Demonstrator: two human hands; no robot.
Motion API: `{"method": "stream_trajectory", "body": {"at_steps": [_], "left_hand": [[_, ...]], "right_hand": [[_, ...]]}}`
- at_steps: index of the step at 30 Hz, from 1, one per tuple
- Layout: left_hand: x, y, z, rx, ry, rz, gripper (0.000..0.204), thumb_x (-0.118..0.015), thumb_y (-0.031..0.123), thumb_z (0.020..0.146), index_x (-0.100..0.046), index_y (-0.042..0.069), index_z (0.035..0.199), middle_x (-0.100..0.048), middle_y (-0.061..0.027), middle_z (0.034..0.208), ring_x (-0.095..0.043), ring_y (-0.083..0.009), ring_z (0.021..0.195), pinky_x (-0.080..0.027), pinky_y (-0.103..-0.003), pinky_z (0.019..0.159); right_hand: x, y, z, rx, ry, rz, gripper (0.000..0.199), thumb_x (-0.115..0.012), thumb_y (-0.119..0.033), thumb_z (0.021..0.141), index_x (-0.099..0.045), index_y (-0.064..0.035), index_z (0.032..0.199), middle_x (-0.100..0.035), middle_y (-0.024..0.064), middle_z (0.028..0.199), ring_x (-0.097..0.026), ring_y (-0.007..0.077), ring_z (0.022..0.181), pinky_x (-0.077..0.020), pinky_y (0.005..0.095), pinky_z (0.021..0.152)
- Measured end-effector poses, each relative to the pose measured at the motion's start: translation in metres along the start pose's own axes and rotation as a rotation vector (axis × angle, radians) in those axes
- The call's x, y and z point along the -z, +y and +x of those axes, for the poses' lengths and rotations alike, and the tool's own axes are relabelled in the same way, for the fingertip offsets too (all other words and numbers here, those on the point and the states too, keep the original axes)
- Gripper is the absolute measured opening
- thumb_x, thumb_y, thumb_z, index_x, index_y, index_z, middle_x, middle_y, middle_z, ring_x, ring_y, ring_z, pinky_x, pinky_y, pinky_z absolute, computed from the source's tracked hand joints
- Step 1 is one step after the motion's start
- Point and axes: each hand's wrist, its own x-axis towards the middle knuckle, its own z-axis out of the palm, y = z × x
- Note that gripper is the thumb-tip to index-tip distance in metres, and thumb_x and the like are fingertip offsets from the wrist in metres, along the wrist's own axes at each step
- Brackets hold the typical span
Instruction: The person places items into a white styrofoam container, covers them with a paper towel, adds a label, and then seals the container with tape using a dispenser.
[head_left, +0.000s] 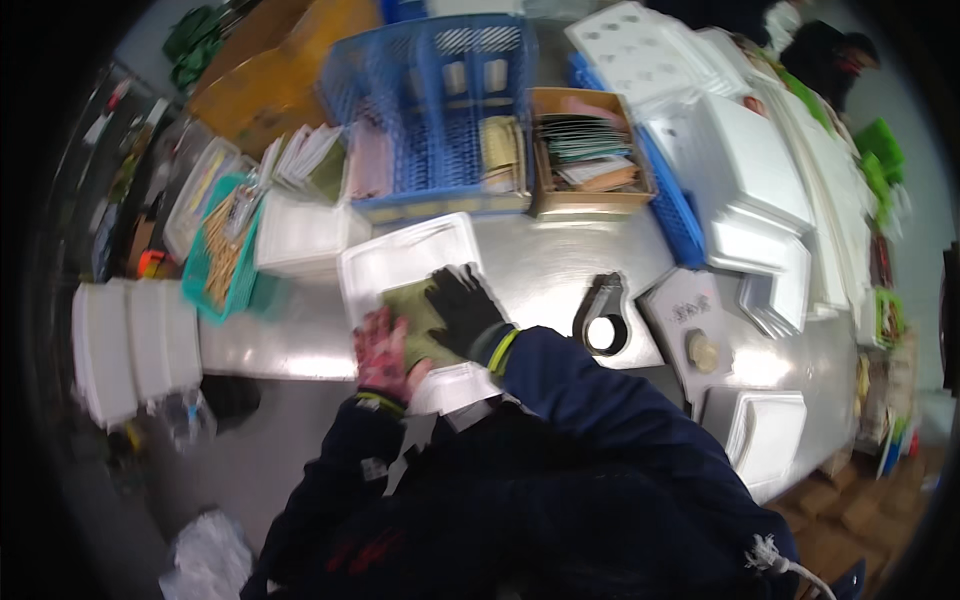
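A white foam box lid or tray (430,240) lies on the metal table in front of me, and a flat olive-green sheet or packet (408,300) rests on it. My right hand (462,312), in a black glove, lies flat over the sheet's right side with its fingers spread. At the sheet's left edge is my left hand (384,352), in a red-and-pink patterned glove. Its fingers are stretched out and its bare thumb sits apart on the near side. Motion blurs both hands a little. What lies beneath the right palm is hidden.
Behind stand a blue divided crate (440,200) and a cardboard box (548,205) of envelope-like packets. A teal basket (238,285) holds wooden sticks. Foam pieces (750,170) are stacked at right, near a black tape dispenser (582,322). More white stacks (103,350) stand left.
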Motion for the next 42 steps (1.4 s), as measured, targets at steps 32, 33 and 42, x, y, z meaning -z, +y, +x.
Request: {"method": "stream_trajectory", "body": {"at_steps": [32,33,42], "left_hand": [[0.034,-0.007,-0.008,-0.119,0.241,-0.17,0.042,-0.054,0.015,0.08,-0.052,0.004,0.12,-0.042,-0.0206,0.131,-0.039,-0.0393,0.121,-0.03,-0.047,0.102],[0.026,-0.013,-0.019,-0.139,0.297,-0.164,0.042,-0.055,0.013,0.078,-0.053,0.004,0.119,-0.042,-0.0202,0.131,-0.04,-0.0381,0.121,-0.033,-0.047,0.1],[0.043,-0.042,-0.029,-0.111,0.377,-0.342,0.044,-0.059,0.01,0.073,-0.053,-0.002,0.116,-0.053,-0.0189,0.119,-0.048,-0.0361,0.113,-0.038,-0.044,0.097]], "right_hand": [[0.18,0.163,-0.097,-0.872,0.744,0.865,0.024,-0.055,-0.012,0.088,-0.061,-0.0012,0.109,-0.065,0.0115,0.082,-0.061,0.0169,0.062,-0.0512,0.027,0.056],[0.175,0.169,-0.103,-0.851,0.714,0.897,0.025,-0.055,-0.012,0.088,-0.06,-0.001,0.11,-0.066,0.0118,0.083,-0.061,0.0171,0.062,-0.0516,0.027,0.056],[0.177,0.158,-0.085,-0.837,0.677,0.724,0.034,-0.061,-0.023,0.086,-0.058,-0.0056,0.115,-0.066,0.0097,0.086,-0.062,0.0151,0.066,-0.0521,0.0268,0.057]]}}
